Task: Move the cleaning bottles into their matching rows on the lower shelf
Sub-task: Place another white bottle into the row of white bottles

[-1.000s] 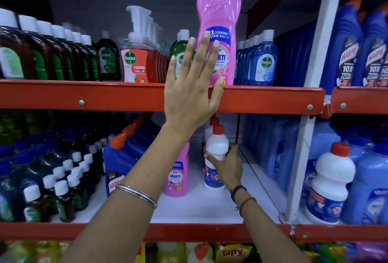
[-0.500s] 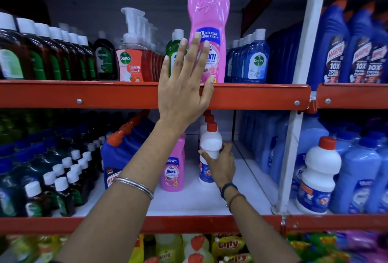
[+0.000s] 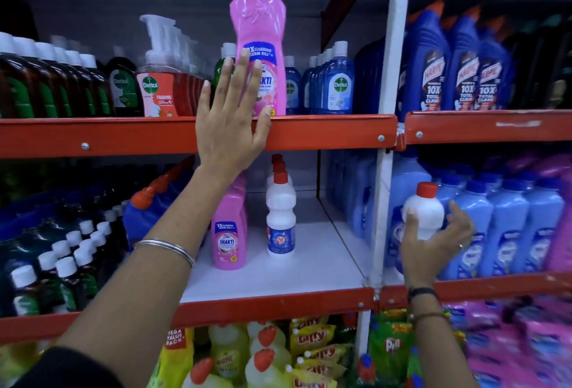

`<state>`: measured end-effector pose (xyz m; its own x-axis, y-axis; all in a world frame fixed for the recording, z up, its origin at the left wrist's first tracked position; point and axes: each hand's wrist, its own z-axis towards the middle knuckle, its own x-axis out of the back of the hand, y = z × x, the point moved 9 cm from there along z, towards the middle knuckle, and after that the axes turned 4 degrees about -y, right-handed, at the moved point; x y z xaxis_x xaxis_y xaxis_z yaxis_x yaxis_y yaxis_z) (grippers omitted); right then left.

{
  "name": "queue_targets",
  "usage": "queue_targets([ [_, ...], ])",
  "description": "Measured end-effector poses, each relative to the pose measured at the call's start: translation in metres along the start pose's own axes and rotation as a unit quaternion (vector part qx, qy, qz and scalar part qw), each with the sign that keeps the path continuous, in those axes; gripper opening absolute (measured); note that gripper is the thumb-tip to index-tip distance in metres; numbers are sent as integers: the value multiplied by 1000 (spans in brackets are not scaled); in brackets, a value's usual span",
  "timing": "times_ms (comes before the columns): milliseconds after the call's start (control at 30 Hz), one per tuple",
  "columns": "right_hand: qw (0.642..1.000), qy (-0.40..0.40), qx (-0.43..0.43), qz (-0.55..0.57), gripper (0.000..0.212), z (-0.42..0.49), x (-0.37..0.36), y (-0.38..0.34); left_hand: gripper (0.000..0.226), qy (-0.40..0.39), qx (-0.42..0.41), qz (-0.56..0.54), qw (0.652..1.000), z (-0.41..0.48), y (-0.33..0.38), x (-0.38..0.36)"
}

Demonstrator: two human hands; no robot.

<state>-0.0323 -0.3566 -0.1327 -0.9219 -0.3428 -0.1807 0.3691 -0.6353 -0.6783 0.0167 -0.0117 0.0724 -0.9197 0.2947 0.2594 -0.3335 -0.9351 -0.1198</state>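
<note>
The left hand [image 3: 230, 121] is raised flat against the orange edge of the upper shelf [image 3: 325, 134], palm forward and fingers spread wide, gripping nothing; its fingertips overlap the front of a tall pink bottle [image 3: 261, 44] standing there, though contact cannot be told. A silver bangle [image 3: 167, 248] circles that forearm. The right hand [image 3: 433, 245] reaches into the neighbouring bay on the right, thumb and fingers half-curled around a white bottle with a red cap [image 3: 424, 214] — it looks cupped from below, set against a row of pale blue bottles [image 3: 507, 226].

On the lower shelf [image 3: 278, 276], a smaller pink bottle [image 3: 230, 233] reads "SHAKTI", and just beside it a row of white red-capped bottles [image 3: 281, 217] runs back, the front label reading something like "Rin". The tall pink bottle shows "CLEANING GERM KILL" and part of "SHAKTI". Upper-shelf labels read "Dettol" on the foaming pump bottle [image 3: 158, 90] and on the blue bottles [image 3: 337, 84]; farther right, dark blue bottles [image 3: 458, 69] read "HARPIC 10X TOTAL CLEAN".
</note>
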Motion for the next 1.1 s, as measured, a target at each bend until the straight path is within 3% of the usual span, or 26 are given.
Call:
queue_targets([
  [133, 985, -150, -78, 26, 82, 11, -11, 33, 61, -4, 0, 0, 1000, 0, -1, 0],
  [267, 958, -251, -123, -60, 69, 11, -21, 52, 61, -8, 0, -3, 1000, 0, -1, -1],
  [433, 951, -266, -88, -128, 73, 20, -14, 40, 61, -5, 0, -8, 1000, 1, 0, 0],
  [767, 982, -170, -59, -55, 73, 24, 22, -37, 61, -5, 3, -12, 1000, 0, 0, 1],
  [900, 977, -203, -64, -11, 81, 14, 14, -68, 61, -5, 3, -16, 1000, 1, 0, 0],
  [1100, 953, -295, -48, 38, 72, -37, -33, -99, 60, 6, 3, -17, 1000, 1, 0, 1],
])
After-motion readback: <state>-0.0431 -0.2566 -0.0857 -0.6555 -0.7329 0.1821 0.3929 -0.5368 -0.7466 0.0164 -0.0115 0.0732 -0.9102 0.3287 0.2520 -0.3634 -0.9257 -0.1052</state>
